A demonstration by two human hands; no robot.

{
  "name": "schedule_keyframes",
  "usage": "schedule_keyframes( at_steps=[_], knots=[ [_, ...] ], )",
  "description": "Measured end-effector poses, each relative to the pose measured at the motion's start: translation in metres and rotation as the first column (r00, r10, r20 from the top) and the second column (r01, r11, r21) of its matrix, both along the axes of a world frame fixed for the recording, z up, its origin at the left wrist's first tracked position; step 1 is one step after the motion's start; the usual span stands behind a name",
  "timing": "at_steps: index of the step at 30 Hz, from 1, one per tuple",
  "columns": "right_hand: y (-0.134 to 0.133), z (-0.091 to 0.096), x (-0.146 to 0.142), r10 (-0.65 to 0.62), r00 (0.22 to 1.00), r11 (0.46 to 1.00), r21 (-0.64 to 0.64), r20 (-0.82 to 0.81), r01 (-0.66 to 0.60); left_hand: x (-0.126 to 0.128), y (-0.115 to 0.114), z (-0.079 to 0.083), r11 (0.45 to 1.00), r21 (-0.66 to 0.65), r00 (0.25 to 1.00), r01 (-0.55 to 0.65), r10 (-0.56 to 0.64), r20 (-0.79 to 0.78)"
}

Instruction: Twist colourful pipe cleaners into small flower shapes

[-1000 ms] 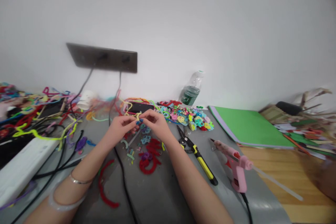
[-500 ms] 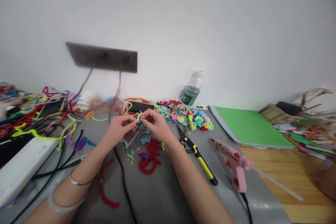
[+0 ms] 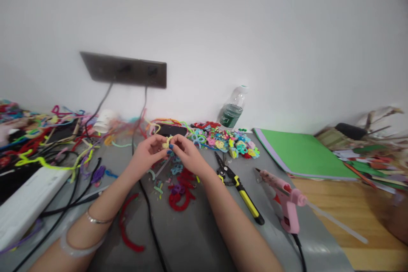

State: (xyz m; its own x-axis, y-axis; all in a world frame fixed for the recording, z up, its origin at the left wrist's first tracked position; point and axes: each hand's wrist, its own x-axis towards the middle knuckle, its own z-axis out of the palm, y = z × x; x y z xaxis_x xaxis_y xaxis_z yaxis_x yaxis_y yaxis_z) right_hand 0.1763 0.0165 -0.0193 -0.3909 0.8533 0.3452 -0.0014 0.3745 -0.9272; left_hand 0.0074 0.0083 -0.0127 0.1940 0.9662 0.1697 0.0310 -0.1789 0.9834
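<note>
Between my fingertips is a small pale-yellow pipe cleaner (image 3: 167, 142), bent into a little looped shape. My left hand (image 3: 147, 156) pinches it from the left, thumb and fingers closed. From the other side my right hand (image 3: 188, 151) grips it with thumb and forefinger. Both hands hover over the grey table (image 3: 191, 246). Just below them lie blue pipe-cleaner flowers (image 3: 177, 169) and a curled red pipe cleaner (image 3: 179, 204) with a purple piece on it. A curved red pipe cleaner (image 3: 123, 225) rests under my left forearm.
Yellow-black pliers (image 3: 247, 204) and a pink glue gun (image 3: 285, 199) lie on the right. Behind stand a pile of pipe-cleaner flowers (image 3: 228, 140) and a bottle (image 3: 232, 110). Green sheets (image 3: 306, 153) lie far right. A white power strip (image 3: 32, 204) and black cables (image 3: 149, 216) occupy the left.
My fingers have shifted around the yellow pipe cleaner, which now shows as a more compact loop. The left hand has turned slightly, and the yellow strand above the hands is less visible.
</note>
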Motion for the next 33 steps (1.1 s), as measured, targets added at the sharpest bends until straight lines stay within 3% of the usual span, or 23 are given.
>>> schedule_keyframes(
  at_steps=[3, 10, 15, 25, 33],
  knots=[
    [-0.002, 0.002, -0.002, 0.04, 0.999, 0.999, -0.023, -0.032, -0.04, 0.002, -0.002, 0.0, 1.0, 0.024, 1.0, 0.009, -0.009, -0.012],
    [-0.006, 0.007, -0.001, 0.251, 0.957, 0.96, -0.087, -0.145, -0.265, -0.004, -0.003, 0.004, 0.988, 0.065, 0.99, 0.139, -0.138, -0.011],
    [-0.006, 0.009, 0.005, 0.333, 0.934, 0.928, -0.132, -0.126, -0.349, -0.011, -0.004, 0.012, 0.971, 0.011, 0.971, 0.237, -0.236, -0.029],
    [-0.005, 0.007, 0.002, 0.259, 0.949, 0.93, -0.217, -0.182, -0.296, -0.01, -0.001, 0.003, 0.994, -0.055, 0.994, 0.096, -0.093, 0.063],
    [-0.002, 0.007, 0.003, 0.247, 0.948, 0.945, -0.164, -0.2, -0.281, -0.007, -0.001, 0.009, 0.993, -0.076, 0.996, 0.086, -0.084, 0.032]
  ],
)
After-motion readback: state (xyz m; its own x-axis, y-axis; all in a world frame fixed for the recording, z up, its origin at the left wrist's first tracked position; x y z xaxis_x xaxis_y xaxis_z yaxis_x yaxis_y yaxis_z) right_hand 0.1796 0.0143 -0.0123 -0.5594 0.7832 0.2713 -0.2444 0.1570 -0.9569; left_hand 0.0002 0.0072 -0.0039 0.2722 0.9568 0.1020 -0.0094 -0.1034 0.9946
